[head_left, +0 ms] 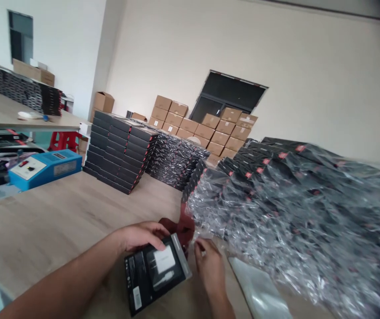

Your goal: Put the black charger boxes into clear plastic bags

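My left hand (141,235) grips the top edge of a flat black product box (154,272) that lies tilted on the wooden table (53,221). The box shows a white charger picture and a silver side strip. My right hand (209,263) sits at the box's right edge, fingers curled and pinched near clear plastic film; what they hold is too small to make out. A dark red object (182,226) lies just behind the box, partly hidden.
A large heap of plastic-bagged black boxes (296,208) fills the right side. Stacked black boxes (118,150) stand mid-table. A blue machine (45,167) sits at left. Brown cartons (206,128) line the back wall. A clear empty bag (259,292) lies by my right wrist.
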